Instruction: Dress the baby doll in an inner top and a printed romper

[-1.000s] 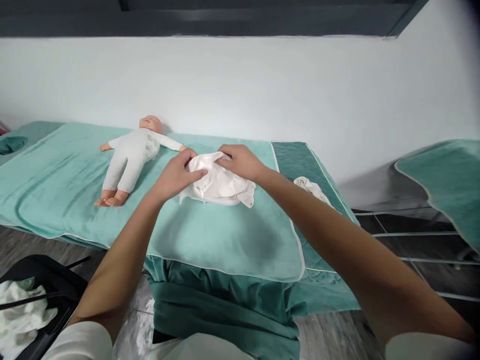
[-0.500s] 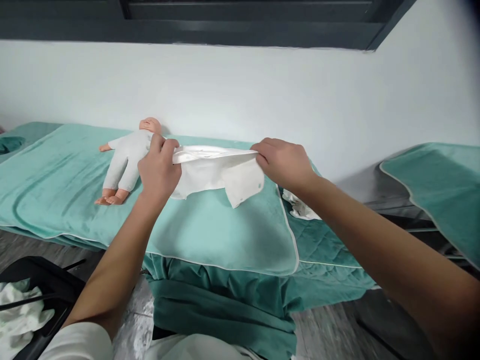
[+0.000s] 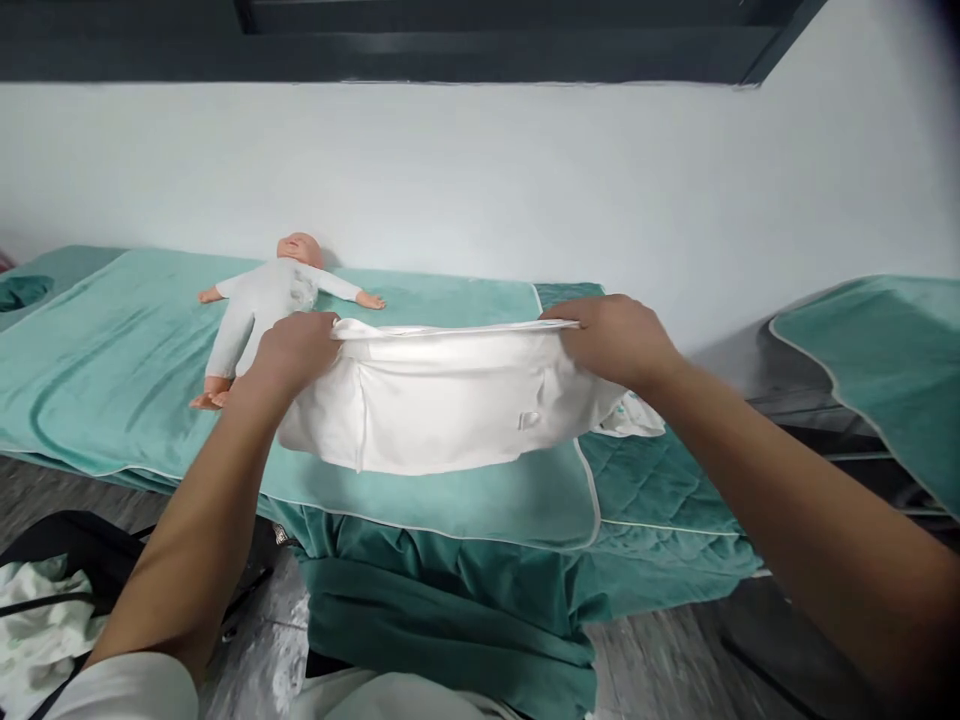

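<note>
Stretched between my hands is a piece of white sewn cloth [image 3: 442, 400], its folded upper edge nearly straight and its lower part hanging in a broad curve. Seams run down it, and a small square mark shows near its right side. My left hand [image 3: 296, 350] is closed on the left end of the upper edge. At the other end, my right hand [image 3: 615, 340] pinches the same edge. Beyond my left hand a baby doll [image 3: 259, 300] in a white suit lies on its back, partly covered by that hand.
A light green mat [image 3: 480, 510] lies over a darker quilted bed cover [image 3: 660, 490]. Crumpled white cloth [image 3: 634, 415] is behind my right wrist. To the lower left, patterned cloth [image 3: 45, 630] rests on a black chair or bag. A white wall [image 3: 480, 180] stands behind the bed.
My hands have moved apart and slightly nearer to me. The white cloth has opened out wider and hangs lower, and the doll's other arm has come into view.
</note>
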